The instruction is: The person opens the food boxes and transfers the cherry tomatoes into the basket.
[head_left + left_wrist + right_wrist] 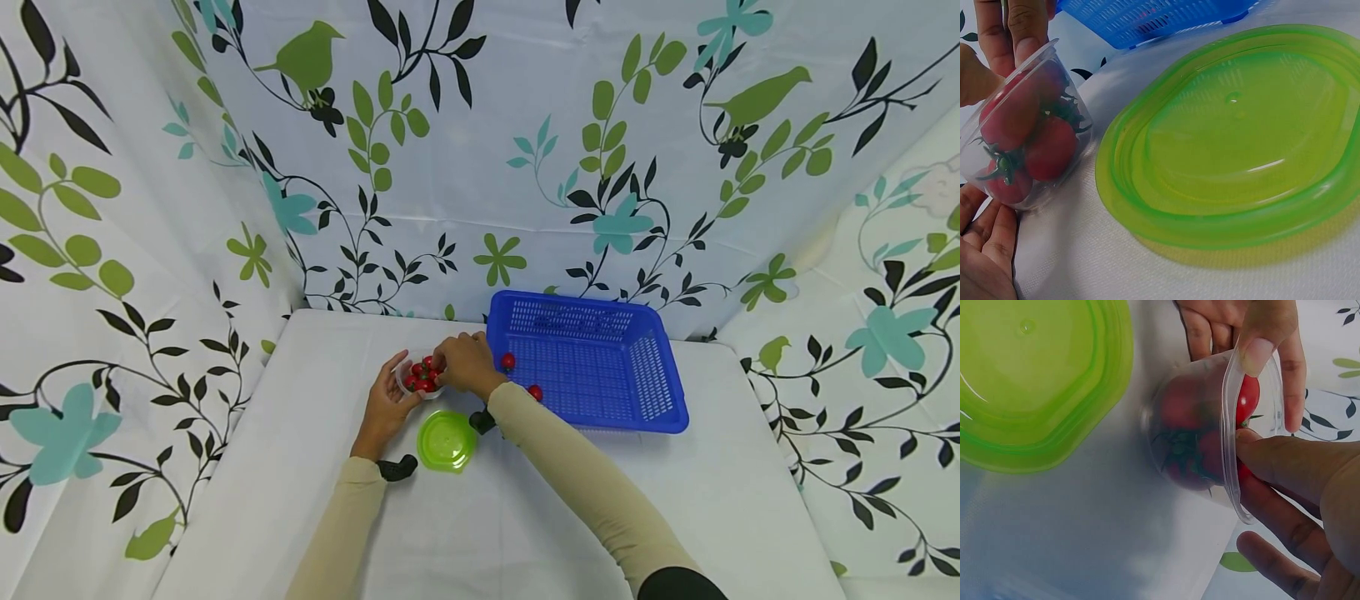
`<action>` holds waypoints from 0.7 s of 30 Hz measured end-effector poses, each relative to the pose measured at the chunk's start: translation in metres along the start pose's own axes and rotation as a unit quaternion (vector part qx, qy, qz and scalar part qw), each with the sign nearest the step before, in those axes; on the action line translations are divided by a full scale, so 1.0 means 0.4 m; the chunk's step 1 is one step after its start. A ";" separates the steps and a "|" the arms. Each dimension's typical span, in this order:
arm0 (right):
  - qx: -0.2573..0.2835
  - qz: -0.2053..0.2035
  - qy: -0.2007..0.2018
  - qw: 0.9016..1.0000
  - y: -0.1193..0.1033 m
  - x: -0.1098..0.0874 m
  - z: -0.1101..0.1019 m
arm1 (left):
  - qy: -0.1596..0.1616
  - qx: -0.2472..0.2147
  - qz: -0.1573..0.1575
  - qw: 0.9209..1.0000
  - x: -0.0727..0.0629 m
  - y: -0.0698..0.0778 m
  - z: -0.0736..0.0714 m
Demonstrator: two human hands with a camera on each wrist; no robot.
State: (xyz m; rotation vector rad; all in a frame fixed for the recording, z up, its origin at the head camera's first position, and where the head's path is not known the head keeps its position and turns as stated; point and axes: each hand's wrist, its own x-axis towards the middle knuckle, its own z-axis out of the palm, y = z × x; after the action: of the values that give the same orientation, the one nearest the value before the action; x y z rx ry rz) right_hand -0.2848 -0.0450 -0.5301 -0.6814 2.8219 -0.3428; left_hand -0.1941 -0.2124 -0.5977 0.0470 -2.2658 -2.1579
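Observation:
A clear plastic container [1231,434] holds several red cherry tomatoes [422,377] with green stems. My left hand [385,410] grips this container from the left side, its thumb over the rim in the right wrist view. From the other side my right hand [468,365] reaches in at the container's mouth. Its thumb and fingers pinch a cherry tomato [1244,471], which they partly hide. A translucent green lid [446,442] lies on the white table just in front of the container, with neither hand on it.
Behind and right of my right hand stands a blue plastic basket [670,375]. One cherry tomato [507,361] shows at its left side and another tomato [535,392] shows just over my right sleeve. A patterned curtain [465,167] hangs behind the white table [750,500].

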 end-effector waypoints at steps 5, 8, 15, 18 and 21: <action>0.010 0.002 -0.001 1.000 0.002 0.001 -0.002 | 0.005 0.000 -0.006 1.000 0.022 -0.051 -0.003; 0.019 0.001 0.000 1.000 0.004 0.000 -0.003 | 0.011 0.006 0.004 1.000 0.028 -0.070 -0.003; 0.037 -0.013 0.011 0.999 0.006 -0.009 -0.015 | 0.017 0.021 0.020 0.999 0.022 -0.068 0.000; 0.038 -0.022 0.013 0.999 0.006 -0.015 -0.021 | 0.017 0.021 0.022 0.999 0.020 -0.067 0.001; 0.045 -0.026 0.015 0.999 0.005 -0.020 -0.026 | 0.018 0.021 0.026 0.999 0.018 -0.066 0.002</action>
State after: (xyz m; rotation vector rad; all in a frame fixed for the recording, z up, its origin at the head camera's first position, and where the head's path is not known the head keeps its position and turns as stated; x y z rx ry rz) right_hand -0.2813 -0.0376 -0.5194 -0.7366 2.8008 -0.4890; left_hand -0.2010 -0.2132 -0.6243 0.0268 -2.2684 -2.0673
